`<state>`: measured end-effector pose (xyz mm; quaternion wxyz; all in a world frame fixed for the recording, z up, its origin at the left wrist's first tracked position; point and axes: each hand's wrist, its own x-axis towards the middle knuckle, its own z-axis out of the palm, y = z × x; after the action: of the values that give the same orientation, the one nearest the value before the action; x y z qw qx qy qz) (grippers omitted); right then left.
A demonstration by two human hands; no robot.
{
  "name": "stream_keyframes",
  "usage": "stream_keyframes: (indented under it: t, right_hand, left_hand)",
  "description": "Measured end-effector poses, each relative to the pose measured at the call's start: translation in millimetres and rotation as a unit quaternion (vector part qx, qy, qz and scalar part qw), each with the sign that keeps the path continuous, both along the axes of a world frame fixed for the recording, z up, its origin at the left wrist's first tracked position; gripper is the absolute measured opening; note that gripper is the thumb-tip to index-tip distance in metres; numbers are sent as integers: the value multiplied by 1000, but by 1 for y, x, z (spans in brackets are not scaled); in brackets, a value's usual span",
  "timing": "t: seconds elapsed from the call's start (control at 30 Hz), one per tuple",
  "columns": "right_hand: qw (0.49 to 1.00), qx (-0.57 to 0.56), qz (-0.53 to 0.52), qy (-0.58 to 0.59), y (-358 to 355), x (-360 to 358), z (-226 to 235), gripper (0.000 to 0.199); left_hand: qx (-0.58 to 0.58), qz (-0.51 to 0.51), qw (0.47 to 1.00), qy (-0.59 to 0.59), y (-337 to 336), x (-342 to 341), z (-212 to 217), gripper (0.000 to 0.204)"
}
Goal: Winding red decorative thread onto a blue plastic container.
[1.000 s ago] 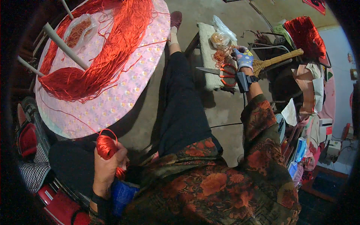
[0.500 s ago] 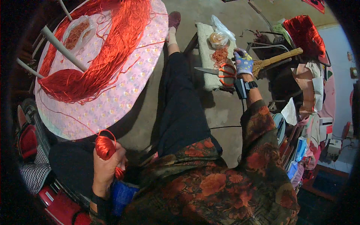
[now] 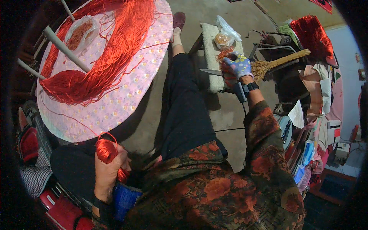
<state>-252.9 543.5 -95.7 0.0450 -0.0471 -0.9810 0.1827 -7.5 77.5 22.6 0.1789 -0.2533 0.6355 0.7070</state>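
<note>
The person sits with one leg stretched out over the grey floor. The left hand is low down, close to the body. Its grip is closed tight around a small bundle of red thread. A loop of the thread sticks up above the fingers, and a thin red strand runs from it up to the round desk.

The round desk has a pink cover with little dots. A big pile of loose red thread lies on it in a long curve. A clear bag with more red bits rests near the far edge. Two white sticks poke up over the left side of the desk.

The right hand is stretched far out, well apart from the left one. It wears a glove with spots and a dark band at the wrist. It rests on a small padded stool, right on top of a little heap of orange-red threads. Its fingers are bent down, but I cannot tell if they hold anything. A pair of scissors lies on the stool just beside this hand. A clear bag sits behind it.

A straw broom lies just past the stool. A fluffy red bundle hangs further back.
</note>
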Motion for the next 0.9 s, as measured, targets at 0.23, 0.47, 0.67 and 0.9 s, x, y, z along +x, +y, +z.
stream_keyframes:
  t: [0.23, 0.47, 0.67, 0.9]
  right_hand:
    - [995, -49, -84, 0, 0, -6, -10, 33]
    - [920, -370, -125, 33, 92, -25, -50, 30]
    - [864, -479, -150, -36, 60, -11, -12, 33]
    - [862, -487, -142, -7, 58, -8, -7, 34]
  left_hand:
    - [-6, 10, 1000, -12, -1, 2, 0, 7]
    - [3, -16, 1000, -21, -3, -3, 0, 6]
    - [-1, -7, 1000, -13, 0, -1, 2, 7]
    - [0, -23, 1000, -1, -3, -2, 1, 7]
